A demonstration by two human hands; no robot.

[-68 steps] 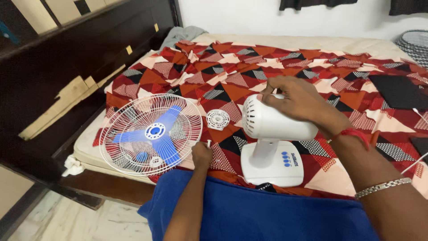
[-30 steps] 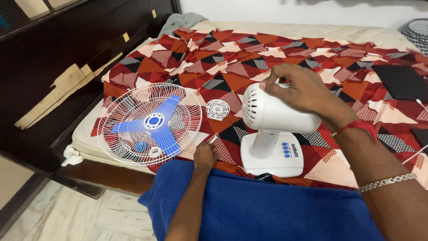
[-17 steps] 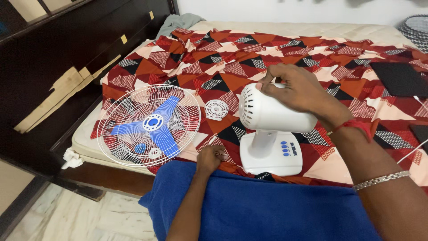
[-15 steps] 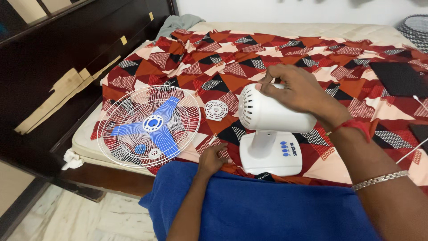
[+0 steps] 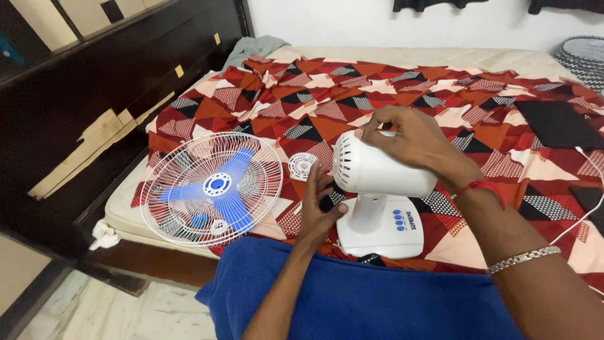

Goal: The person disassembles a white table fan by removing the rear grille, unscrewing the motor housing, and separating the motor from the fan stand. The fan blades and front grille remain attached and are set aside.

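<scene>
A white table fan body (image 5: 377, 176) stands on its base (image 5: 384, 230) on a red, black and cream patterned bedsheet (image 5: 352, 94). My right hand (image 5: 409, 141) lies over the top of the motor housing and grips it, fingertips pinched at its upper edge. Just left of the housing's front, my left hand (image 5: 318, 208) is raised with its fingers spread and holds nothing. A small round white plastic part (image 5: 303, 166) lies just beyond its fingertips. Further left, a white wire fan guard with blue blades (image 5: 211, 187) lies flat at the bed's corner.
A blue cloth (image 5: 352, 296) covers my lap at the bed's near edge. A dark wooden bed frame (image 5: 94, 107) runs along the left. At the right lie a flat black object (image 5: 557, 123) and a white cable (image 5: 588, 208). Pale floor (image 5: 94, 315) shows lower left.
My left hand has risen from the sheet near the blue cloth, opened, and moved up toward the front of the fan housing. The right hand stays on the housing.
</scene>
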